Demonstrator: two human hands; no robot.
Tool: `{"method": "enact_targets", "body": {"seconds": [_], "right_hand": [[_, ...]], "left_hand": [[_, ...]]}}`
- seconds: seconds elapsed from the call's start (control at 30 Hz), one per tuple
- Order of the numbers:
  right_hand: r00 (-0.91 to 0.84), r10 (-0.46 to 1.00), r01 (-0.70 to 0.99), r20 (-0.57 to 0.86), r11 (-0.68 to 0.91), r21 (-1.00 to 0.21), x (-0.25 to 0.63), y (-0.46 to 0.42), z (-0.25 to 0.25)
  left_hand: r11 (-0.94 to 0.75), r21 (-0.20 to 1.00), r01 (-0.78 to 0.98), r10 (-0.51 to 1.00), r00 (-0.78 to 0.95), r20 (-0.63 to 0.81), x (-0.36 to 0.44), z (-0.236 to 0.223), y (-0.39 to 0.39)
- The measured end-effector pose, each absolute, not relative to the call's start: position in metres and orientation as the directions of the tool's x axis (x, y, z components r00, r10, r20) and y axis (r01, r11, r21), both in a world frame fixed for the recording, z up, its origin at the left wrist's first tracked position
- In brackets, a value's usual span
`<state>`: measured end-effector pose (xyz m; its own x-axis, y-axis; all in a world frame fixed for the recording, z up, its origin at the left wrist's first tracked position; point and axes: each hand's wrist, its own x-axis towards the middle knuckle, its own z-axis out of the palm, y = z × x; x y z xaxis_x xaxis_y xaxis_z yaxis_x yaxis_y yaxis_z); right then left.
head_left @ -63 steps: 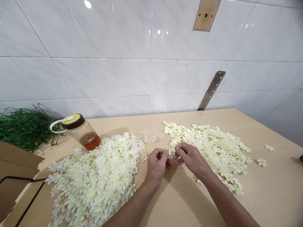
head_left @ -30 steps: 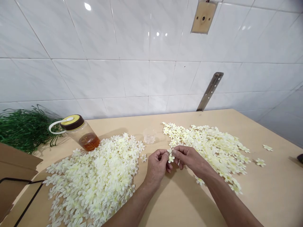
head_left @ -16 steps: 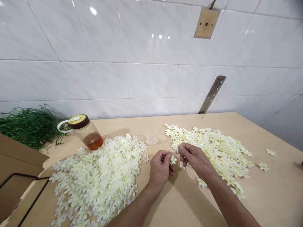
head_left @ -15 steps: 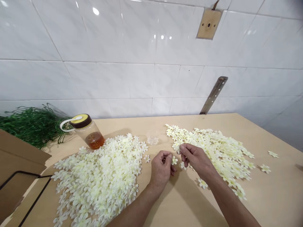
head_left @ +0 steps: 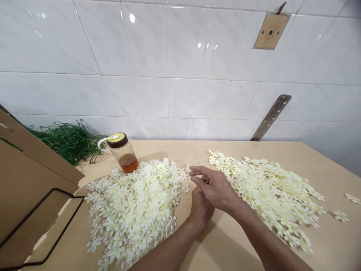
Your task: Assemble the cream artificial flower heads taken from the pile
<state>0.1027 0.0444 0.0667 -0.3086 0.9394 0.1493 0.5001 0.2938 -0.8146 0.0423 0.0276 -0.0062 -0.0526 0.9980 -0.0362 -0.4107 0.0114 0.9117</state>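
My right hand (head_left: 216, 186) reaches across over my left hand (head_left: 201, 205), between two heaps of small artificial flowers. Its fingers stretch apart toward some small clear plastic pieces (head_left: 193, 164) on the table, and I see nothing held in them. The left hand's fingers are mostly covered by the right hand, so their hold is hidden. To the left lies a dense heap of white flower heads (head_left: 141, 203). A flatter spread of pale yellow flower heads (head_left: 270, 192) lies on the right. One loose white flower (head_left: 186, 188) rests just left of my hands.
A bottle of amber liquid (head_left: 124, 154) stands behind the left heap. Green artificial stems (head_left: 73, 141) lie at the back left beside a cardboard box (head_left: 34, 180) and a black wire frame (head_left: 63, 229). A tiled wall (head_left: 152, 98) borders the table's back edge.
My right hand has moved left from the yellow flowers to over my left hand. The flower seen by my left fingertips is now out of sight. The view has turned left.
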Motion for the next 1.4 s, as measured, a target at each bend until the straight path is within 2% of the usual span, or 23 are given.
{"method": "enact_targets", "body": {"seconds": [0.13,0.23,0.33,0.47,0.73,1.17,1.4], "right_hand": [[-0.012,0.992,0.596,0.122,0.105,-0.796,0.128,0.048,0.057],[0.051,0.981,0.685,0.188,0.103,-0.721,0.149,0.045,0.046],[0.009,0.965,0.733,0.261,0.171,-0.658,0.161,0.04,0.032],[-0.049,0.95,0.729,0.309,0.245,-0.639,0.165,0.037,0.016],[-0.123,0.941,0.734,0.317,0.301,-0.608,0.166,0.031,0.012],[-0.165,0.943,0.783,0.288,0.303,-0.543,0.169,0.028,0.016],[-0.16,0.942,0.8,0.295,0.299,-0.52,0.17,0.029,0.017]], "left_hand": [[0.07,0.905,-0.419,0.998,0.026,-0.065,0.04,-0.007,0.029],[0.093,0.883,-0.459,0.994,-0.012,-0.111,0.039,-0.008,0.031],[0.102,0.892,-0.44,0.989,-0.052,-0.139,0.039,-0.01,0.033],[0.059,0.916,-0.398,0.992,-0.076,-0.097,0.038,-0.015,0.035],[0.025,0.951,-0.307,0.996,-0.077,-0.051,0.038,-0.017,0.032],[0.0,0.985,-0.175,0.992,-0.122,-0.021,0.038,-0.011,0.026],[0.0,0.98,-0.201,0.994,-0.11,-0.022,0.039,-0.016,0.028]]}}
